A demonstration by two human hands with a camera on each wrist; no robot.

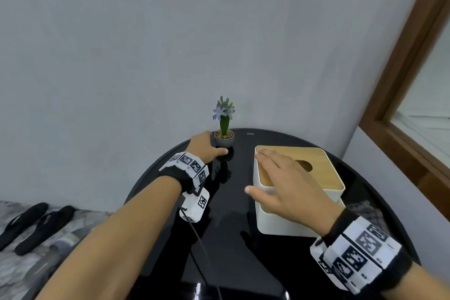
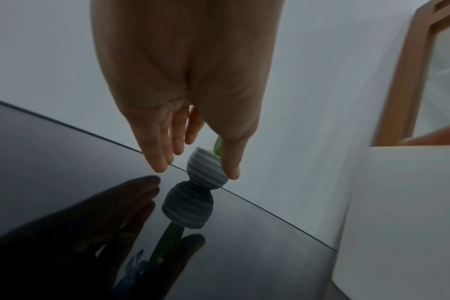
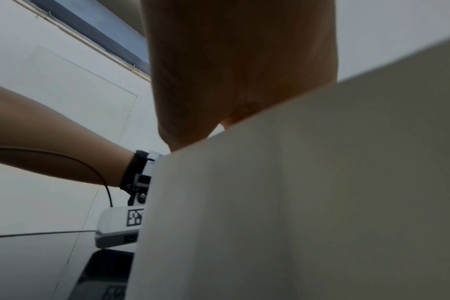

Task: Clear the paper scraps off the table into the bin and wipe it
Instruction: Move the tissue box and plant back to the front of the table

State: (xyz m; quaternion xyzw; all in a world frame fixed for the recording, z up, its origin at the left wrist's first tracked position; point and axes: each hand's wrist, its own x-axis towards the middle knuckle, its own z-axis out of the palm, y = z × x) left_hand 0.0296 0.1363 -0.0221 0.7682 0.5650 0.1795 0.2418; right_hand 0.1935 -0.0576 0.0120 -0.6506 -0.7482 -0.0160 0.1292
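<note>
A round glossy black table [image 1: 231, 238] carries a small grey ribbed pot [image 1: 224, 140] with a green, purple-flowered plant at its far edge. My left hand [image 1: 214, 143] reaches around that pot [image 2: 206, 172]. Its thumb [image 2: 231, 170] lies against the pot's right side, while its straight fingers [image 2: 159, 160] stay apart on the left. My right hand [image 1: 263, 173] lies flat with spread fingers on the wooden lid of a white tissue box [image 1: 316, 161]. No paper scraps or bin show in any view.
The tissue box [image 3: 295, 203] fills the right part of the table and blocks most of the right wrist view. A grey wall stands close behind the table. A wooden window frame [image 1: 401, 105] is at right. Black flip-flops [image 1: 36, 221] lie on the floor at left.
</note>
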